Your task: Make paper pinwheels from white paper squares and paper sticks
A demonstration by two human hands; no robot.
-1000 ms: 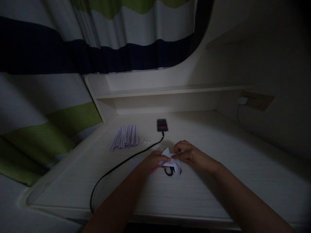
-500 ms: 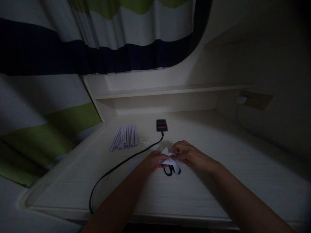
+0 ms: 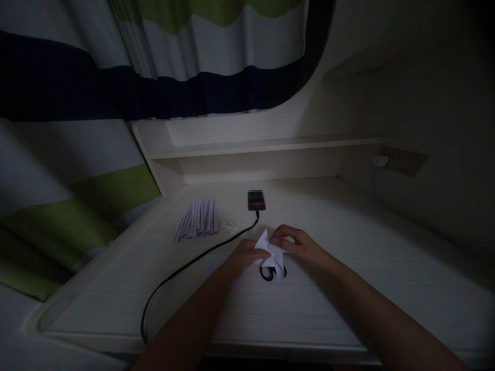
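Note:
Between my two hands is a white folded paper pinwheel (image 3: 275, 256) with several pointed flaps. My left hand (image 3: 247, 253) grips its left side, the thumb lying across the paper near its middle. My right hand (image 3: 292, 240) pinches the paper's upper right part, fingers curled. Directly below the pinwheel, a pair of scissors (image 3: 266, 274) lies on the table; its black handle loops show, and the blades are hidden under the paper. Part of a pale sheet (image 3: 212, 263) shows beside my left forearm.
Rolled paper sticks (image 3: 196, 220) lie in a row at the left, with small white pieces (image 3: 229, 225) beside them. Behind my hands a dark phone-like device (image 3: 256, 200) trails a black cable (image 3: 201, 254) across the white table (image 3: 328, 314). A shelf (image 3: 263, 148) runs along the back.
My right hand's fingers have shifted slightly left along the paper's upper edge. The pinwheel's top flap now stands higher, and my left thumb reaches further over its middle.

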